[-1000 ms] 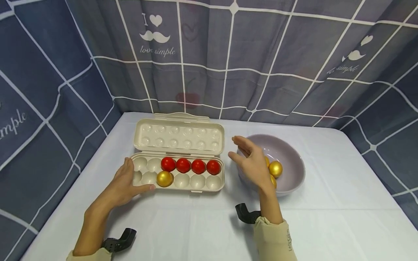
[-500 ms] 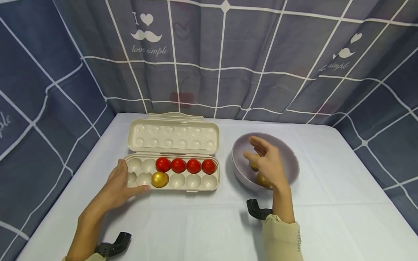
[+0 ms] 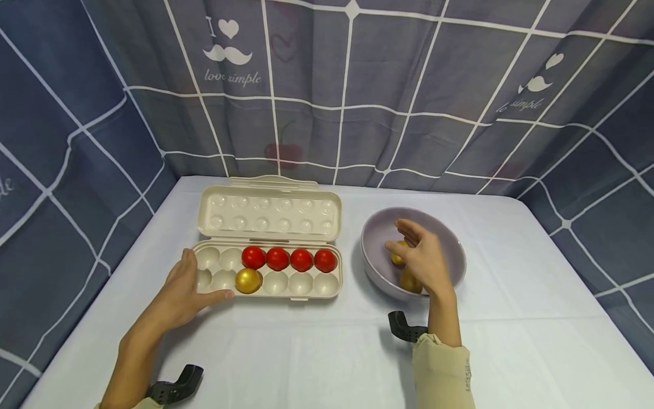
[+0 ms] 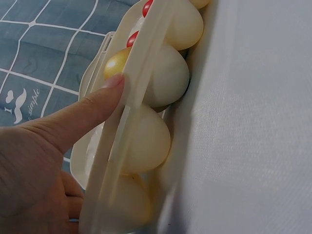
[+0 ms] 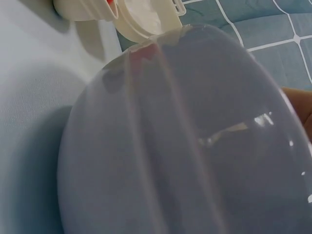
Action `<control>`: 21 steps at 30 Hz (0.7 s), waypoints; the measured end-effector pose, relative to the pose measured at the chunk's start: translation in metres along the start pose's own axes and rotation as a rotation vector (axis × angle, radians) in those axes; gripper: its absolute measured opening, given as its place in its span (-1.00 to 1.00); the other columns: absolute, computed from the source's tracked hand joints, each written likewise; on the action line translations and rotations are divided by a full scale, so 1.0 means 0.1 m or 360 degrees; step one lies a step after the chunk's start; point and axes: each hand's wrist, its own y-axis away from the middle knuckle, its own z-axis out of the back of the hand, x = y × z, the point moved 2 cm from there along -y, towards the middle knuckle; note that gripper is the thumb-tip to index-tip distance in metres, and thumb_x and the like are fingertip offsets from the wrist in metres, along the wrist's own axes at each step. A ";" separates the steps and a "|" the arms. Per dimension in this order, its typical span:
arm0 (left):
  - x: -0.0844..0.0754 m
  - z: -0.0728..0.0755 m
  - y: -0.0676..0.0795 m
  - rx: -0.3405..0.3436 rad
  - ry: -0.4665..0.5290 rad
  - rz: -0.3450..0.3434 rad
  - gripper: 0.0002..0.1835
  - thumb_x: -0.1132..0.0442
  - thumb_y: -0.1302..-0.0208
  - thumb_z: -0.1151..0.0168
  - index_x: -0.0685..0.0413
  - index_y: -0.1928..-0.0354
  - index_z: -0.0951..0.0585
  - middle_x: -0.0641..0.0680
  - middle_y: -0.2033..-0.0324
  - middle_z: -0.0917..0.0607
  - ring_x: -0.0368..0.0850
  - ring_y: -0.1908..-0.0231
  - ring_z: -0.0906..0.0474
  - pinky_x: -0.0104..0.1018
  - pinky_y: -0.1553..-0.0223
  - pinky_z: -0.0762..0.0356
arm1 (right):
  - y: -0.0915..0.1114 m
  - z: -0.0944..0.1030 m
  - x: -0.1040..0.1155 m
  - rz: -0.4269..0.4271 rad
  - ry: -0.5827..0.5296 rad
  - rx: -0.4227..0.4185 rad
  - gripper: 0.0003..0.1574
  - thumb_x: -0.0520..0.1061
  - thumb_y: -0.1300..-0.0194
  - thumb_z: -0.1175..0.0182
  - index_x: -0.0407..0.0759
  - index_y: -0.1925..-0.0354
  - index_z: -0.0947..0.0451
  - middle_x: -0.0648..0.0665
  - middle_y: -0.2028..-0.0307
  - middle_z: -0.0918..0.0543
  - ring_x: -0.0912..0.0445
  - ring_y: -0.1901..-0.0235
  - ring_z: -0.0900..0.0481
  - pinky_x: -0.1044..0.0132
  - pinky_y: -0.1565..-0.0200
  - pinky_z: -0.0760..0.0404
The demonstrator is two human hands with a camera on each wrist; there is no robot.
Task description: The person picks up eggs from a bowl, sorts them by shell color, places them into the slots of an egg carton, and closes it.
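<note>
A cream egg carton point(image 3: 276, 282) lies with its lid point(image 3: 268, 211) folded back. Several red balls point(image 3: 277, 258) fill the right part of its back row, and one gold ball point(image 3: 247, 280) sits in the front row. My left hand point(image 3: 176, 298) grips the carton's left end, the thumb point(image 4: 100, 105) on the front rim and the fingers around the side. Over the lilac bowl point(image 3: 447, 250) hovers my right hand point(image 3: 426, 261), thumb and fingers apart. Gold balls point(image 3: 410, 281) lie in the bowl, partly hidden by that hand.
A white cloth point(image 3: 306, 358) covers the table. Blue-grey checked curtains point(image 3: 383, 74) hang behind it and along both sides. Each wrist wears a black camera mount point(image 3: 403, 328). The bowl's outer wall point(image 5: 170, 146) fills most of the right wrist view.
My right hand has moved right, from the bowl's left rim to over its middle, then nearly stopped. The left hand stays on the carton. The head view has shifted slightly.
</note>
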 end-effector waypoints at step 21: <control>-0.01 0.02 0.03 0.0013 -0.0008 0.0019 0.41 -0.13 -0.07 -0.47 0.58 -0.40 0.39 0.61 -0.39 0.37 0.56 -0.39 0.37 0.42 -0.31 0.23 | -0.02 -0.03 -0.09 -0.0141 0.0292 0.0084 -0.31 -0.25 -0.24 -0.32 -0.52 -0.26 -0.37 -0.45 -0.22 -0.48 -0.23 -0.26 -0.42 0.00 -0.31 -0.29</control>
